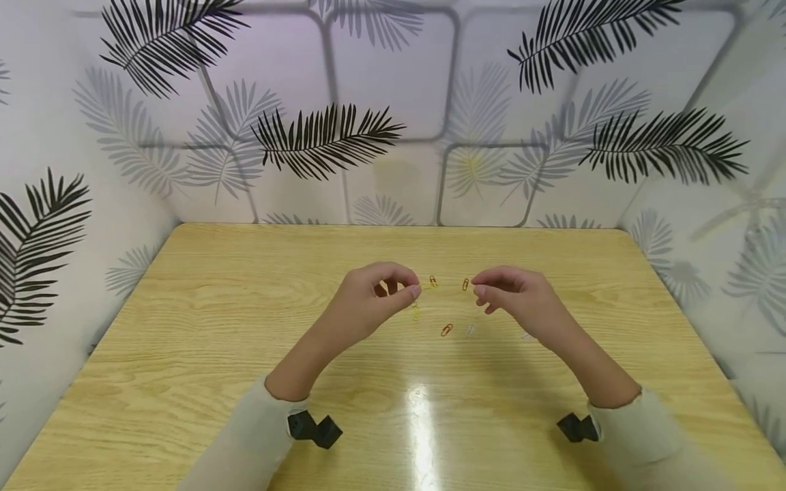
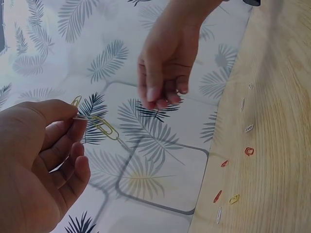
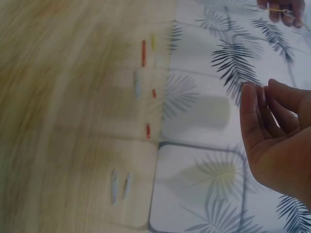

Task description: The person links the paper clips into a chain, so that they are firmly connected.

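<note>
My left hand (image 1: 381, 296) pinches a short chain of paper clips between thumb and forefinger, raised above the wooden table. In the left wrist view a yellow paper clip (image 2: 104, 127) of the chain sticks out beyond the fingertips, with a white clip (image 2: 124, 143) hooked to its end. Another yellow clip (image 2: 76, 101) shows just above the thumb. Opposite, my right hand (image 1: 518, 296) hovers with loosely bent fingers and nothing visible between them. In the head view its fingertips come close beside a red paper clip (image 1: 464, 284).
Loose clips lie scattered on the wooden table (image 1: 245, 307): a red one (image 1: 447, 330), a white one (image 1: 470, 330) and several others, including a yellow clip (image 2: 234, 199). Leaf-patterned wall covering (image 1: 393, 177) borders the table at the back and sides.
</note>
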{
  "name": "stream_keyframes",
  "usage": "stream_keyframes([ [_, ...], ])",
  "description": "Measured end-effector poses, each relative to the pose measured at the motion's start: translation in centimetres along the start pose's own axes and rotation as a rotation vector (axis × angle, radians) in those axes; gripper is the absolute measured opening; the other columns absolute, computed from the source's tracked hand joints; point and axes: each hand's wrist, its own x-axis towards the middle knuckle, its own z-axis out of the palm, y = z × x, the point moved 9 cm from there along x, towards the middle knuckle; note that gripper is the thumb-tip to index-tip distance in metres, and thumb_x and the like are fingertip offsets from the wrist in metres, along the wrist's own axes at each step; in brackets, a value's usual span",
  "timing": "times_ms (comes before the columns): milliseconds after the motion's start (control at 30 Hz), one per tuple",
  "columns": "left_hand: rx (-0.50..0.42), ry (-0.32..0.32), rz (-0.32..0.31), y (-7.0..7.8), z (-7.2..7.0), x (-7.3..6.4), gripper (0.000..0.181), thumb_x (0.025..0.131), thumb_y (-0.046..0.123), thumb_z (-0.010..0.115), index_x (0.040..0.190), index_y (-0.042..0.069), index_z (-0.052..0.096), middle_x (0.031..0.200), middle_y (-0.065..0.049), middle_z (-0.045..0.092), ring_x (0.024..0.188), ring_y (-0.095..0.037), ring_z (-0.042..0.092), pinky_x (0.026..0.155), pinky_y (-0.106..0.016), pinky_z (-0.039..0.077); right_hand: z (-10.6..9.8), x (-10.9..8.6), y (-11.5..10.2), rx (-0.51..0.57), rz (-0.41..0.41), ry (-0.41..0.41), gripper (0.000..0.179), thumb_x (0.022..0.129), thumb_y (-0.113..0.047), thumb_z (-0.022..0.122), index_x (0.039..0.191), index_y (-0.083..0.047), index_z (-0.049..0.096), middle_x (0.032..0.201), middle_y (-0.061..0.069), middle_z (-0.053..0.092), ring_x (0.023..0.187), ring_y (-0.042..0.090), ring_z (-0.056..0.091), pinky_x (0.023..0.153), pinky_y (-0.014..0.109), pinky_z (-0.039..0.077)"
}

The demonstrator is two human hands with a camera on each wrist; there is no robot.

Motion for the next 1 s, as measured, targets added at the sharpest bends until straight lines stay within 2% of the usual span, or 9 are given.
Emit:
stream_keyframes([
  [67,-0.004,0.0,0.004,0.0,-0.1,0.0,0.005,0.097,0.022,0.069,0.099,0.019,0.073,0.094,0.008,0.068,0.085,-0.015,0.056,0.075,-0.032,0.048,0.1,0.5,1.5,-0.06,0.036,-0.043,0.029,0.099,-0.025,0.067,0.119,-0.004,0.068,0.105,0.016,0.07,0.093,0.027,0.069,0.079,0.039,0.059],
  [200,-0.006,-0.002,0.01,0.1,-0.2,-0.1,0.006,0.097,0.022,0.069,0.099,0.019,0.072,0.094,0.008,0.068,0.086,-0.015,0.056,0.077,-0.036,0.049,0.5,1.3,4.3,-0.17,0.092,-0.119,0.031,0.099,-0.023,0.066,0.121,-0.001,0.068,0.11,0.017,0.069,0.089,0.035,0.065,0.076,0.044,0.058],
  [367,-0.007,0.0,0.009,0.1,-0.3,-0.1,0.005,0.097,0.021,0.069,0.099,0.018,0.072,0.094,0.006,0.067,0.086,-0.016,0.057,0.078,-0.039,0.049,1.3,2.3,6.5,-0.291,0.109,-0.175,0.023,0.098,-0.016,0.067,0.116,-0.003,0.07,0.108,0.011,0.07,0.085,0.025,0.061,0.068,0.037,0.055],
  [567,0.0,-0.005,-0.003,0.1,-0.4,-0.1,0.005,0.097,0.021,0.069,0.098,0.019,0.072,0.094,0.007,0.067,0.086,-0.016,0.056,0.078,-0.038,0.049,2.4,2.5,7.1,-0.495,0.008,-0.217,0.016,0.093,-0.01,0.071,0.11,-0.008,0.074,0.101,0.003,0.071,0.093,0.017,0.062,0.081,0.035,0.052],
  [800,0.001,-0.018,-0.012,0.1,-0.3,-0.1,0.01,0.097,0.022,0.069,0.101,0.014,0.073,0.095,0.005,0.068,0.087,-0.016,0.056,0.079,-0.039,0.049,3.1,2.4,7.3,-0.551,-0.002,-0.248,0.012,0.091,-0.011,0.074,0.103,-0.011,0.074,0.097,0.001,0.067,0.088,0.015,0.06,0.078,0.033,0.051],
  [1000,0.015,-0.032,-0.026,-0.1,0.0,-0.1,0.009,0.097,0.022,0.069,0.102,0.016,0.073,0.096,0.005,0.068,0.087,-0.016,0.055,0.078,-0.037,0.048,3.5,2.2,7.5,-0.595,-0.004,-0.256,0.005,0.091,-0.008,0.074,0.094,-0.011,0.072,0.093,0.002,0.065,0.085,0.014,0.06,0.075,0.033,0.052],
])
